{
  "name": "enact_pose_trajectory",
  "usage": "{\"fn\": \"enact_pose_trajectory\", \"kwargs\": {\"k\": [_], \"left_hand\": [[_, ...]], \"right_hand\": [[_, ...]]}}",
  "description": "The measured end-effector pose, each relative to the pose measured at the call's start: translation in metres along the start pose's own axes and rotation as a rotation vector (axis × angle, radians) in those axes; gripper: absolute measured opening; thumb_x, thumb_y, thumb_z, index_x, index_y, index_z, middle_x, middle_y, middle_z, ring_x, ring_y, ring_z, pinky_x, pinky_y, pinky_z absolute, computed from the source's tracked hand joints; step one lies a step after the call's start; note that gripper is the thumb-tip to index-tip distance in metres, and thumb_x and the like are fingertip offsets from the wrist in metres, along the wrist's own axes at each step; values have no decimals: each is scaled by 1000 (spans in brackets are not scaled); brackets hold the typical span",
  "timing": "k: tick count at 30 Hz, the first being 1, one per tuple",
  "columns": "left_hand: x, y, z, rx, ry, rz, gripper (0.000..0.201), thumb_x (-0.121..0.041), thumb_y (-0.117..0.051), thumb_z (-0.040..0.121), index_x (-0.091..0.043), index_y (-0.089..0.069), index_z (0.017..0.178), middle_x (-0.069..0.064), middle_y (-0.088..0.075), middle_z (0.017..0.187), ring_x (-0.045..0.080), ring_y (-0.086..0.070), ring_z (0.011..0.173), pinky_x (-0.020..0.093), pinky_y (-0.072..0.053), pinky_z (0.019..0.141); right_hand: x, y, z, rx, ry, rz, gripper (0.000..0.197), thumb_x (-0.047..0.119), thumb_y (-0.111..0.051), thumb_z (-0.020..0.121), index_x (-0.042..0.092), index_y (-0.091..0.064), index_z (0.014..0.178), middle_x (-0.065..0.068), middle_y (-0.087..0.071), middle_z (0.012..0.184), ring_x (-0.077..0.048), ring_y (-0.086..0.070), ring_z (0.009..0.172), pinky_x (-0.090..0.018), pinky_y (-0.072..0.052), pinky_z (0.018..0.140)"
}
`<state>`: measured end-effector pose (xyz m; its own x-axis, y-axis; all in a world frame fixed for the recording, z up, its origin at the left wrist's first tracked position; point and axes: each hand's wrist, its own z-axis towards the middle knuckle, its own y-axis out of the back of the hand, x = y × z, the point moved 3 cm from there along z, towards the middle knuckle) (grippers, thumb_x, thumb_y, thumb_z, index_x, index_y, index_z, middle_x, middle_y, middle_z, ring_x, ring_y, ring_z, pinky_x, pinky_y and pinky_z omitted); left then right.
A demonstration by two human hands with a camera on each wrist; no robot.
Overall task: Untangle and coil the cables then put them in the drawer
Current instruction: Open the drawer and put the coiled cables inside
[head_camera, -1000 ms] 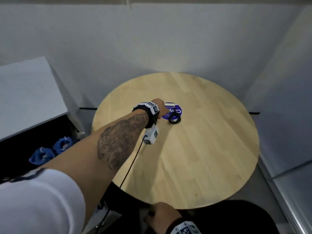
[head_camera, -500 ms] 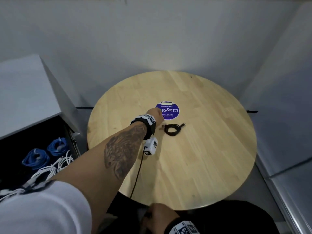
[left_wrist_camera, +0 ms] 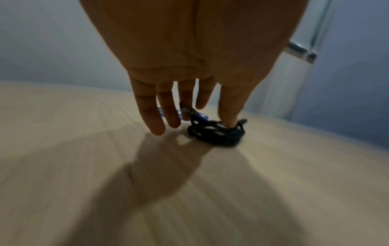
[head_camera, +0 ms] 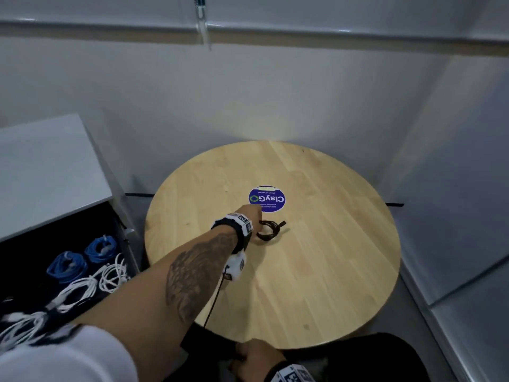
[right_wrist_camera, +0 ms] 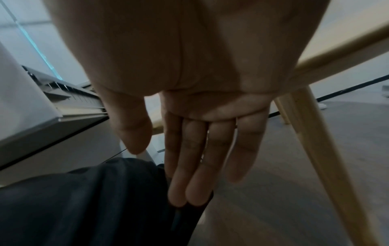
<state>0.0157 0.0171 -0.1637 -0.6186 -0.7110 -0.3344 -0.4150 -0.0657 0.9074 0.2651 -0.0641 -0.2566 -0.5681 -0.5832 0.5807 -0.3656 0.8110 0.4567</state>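
1. Head view. My left hand (head_camera: 252, 213) reaches out over the round wooden table (head_camera: 316, 285), near its middle, just on the near side of the blue round sticker (head_camera: 267, 199). The black coiled cable (head_camera: 268, 230) lies on the tabletop right at the fingers. My right hand (head_camera: 254, 359) sits low, below the table's near edge. Off the table's left edge the open drawer (head_camera: 35, 277) holds blue cable coils (head_camera: 82, 257) and white cable coils (head_camera: 91, 285).

2. Left wrist view. The left hand (left_wrist_camera: 189, 66) has fingers (left_wrist_camera: 151, 116) spread and pointing down at the tabletop (left_wrist_camera: 63, 116). The thumb tip presses into the black coiled cable (left_wrist_camera: 216, 134), one fingertip meets its far side, and the rest stand clear to the left. The picture is blurred; I cannot tell whether the coil is off the wood.

3. Right wrist view. The right hand (right_wrist_camera: 200, 116) is flat, fingers (right_wrist_camera: 189, 166) straight and close together, holding nothing, their tips at dark trouser fabric (right_wrist_camera: 84, 199). A table leg (right_wrist_camera: 326, 158) slants to the right.
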Motion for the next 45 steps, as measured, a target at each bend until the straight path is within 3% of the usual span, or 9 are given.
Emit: {"fn": "enact_pose_trajectory", "kwargs": {"k": [4, 7, 10, 14, 17, 25, 32, 36, 45], "left_hand": [[50, 78, -56, -145, 61, -266, 18, -19, -75, 80, -13, -61, 89, 8, -66, 79, 26, -61, 70, 29, -47, 57], [105, 133, -115, -172, 99, -302, 13, -18, -72, 84, -15, -61, 90, 4, -65, 70, 16, -60, 58, 25, -48, 47], [166, 170, -180, -208, 190, -276, 6, -16, -70, 85, -16, -65, 90, 3, -67, 72, 10, -59, 56, 23, -47, 45], [231, 157, -247, -154, 337, -206, 8, -12, -71, 80, -16, -68, 86, 5, -67, 70, 15, -59, 53, 23, -50, 44], [250, 118, -268, -23, 348, -80, 12, -14, -76, 77, -16, -70, 86, 6, -69, 81, 18, -62, 66, 31, -56, 61], [216, 96, -280, -43, 234, 56, 38, -48, -68, 83, -20, -64, 108, -2, -65, 106, 17, -62, 96, 33, -51, 87], [102, 81, -326, 265, -107, 112, 67, -80, -60, 66, -32, -58, 113, -16, -62, 103, 7, -60, 93, 29, -51, 81], [87, 49, -327, 315, -236, 475, 65, -65, -67, 72, -23, -51, 118, -3, -53, 108, 22, -57, 94, 41, -52, 78], [114, 78, -300, 261, -117, 471, 48, -45, -75, 75, -20, -50, 107, 0, -59, 98, 23, -57, 86, 38, -51, 73]], "right_hand": [[1, -2, -1, -37, 1, -64, 36, 50, -54, 84, 18, -71, 81, -3, -72, 91, -19, -66, 97, -22, -44, 81], [1, -8, -4, -84, 20, -133, 31, 42, -56, 89, 17, -74, 93, -4, -73, 96, -17, -67, 95, -21, -41, 74], [-1, -10, -5, -111, 27, -147, 24, 40, -59, 90, 21, -71, 82, -2, -75, 85, -16, -69, 83, -23, -47, 72], [-5, -11, -3, -127, 26, -141, 24, 39, -61, 90, 20, -69, 77, 6, -66, 61, -8, -63, 60, -17, -46, 60], [-7, -10, -3, -150, 11, -115, 28, 39, -63, 90, 14, -73, 84, 0, -72, 71, -11, -63, 63, -20, -46, 61], [-11, -7, -12, -214, -5, -120, 26, 40, -63, 89, 17, -75, 87, 0, -77, 83, -15, -70, 77, -22, -49, 70], [-7, -5, -14, -196, -9, -97, 27, 37, -61, 91, 17, -74, 80, 5, -76, 77, -6, -63, 62, -21, -46, 66], [-3, -4, -18, -184, 3, -95, 29, 36, -60, 93, 20, -71, 71, 7, -72, 66, -3, -61, 56, -18, -45, 63], [-8, -5, -13, -151, 19, -69, 31, 35, -60, 93, 19, -70, 69, 3, -73, 67, -5, -61, 57, -22, -49, 70]]}}
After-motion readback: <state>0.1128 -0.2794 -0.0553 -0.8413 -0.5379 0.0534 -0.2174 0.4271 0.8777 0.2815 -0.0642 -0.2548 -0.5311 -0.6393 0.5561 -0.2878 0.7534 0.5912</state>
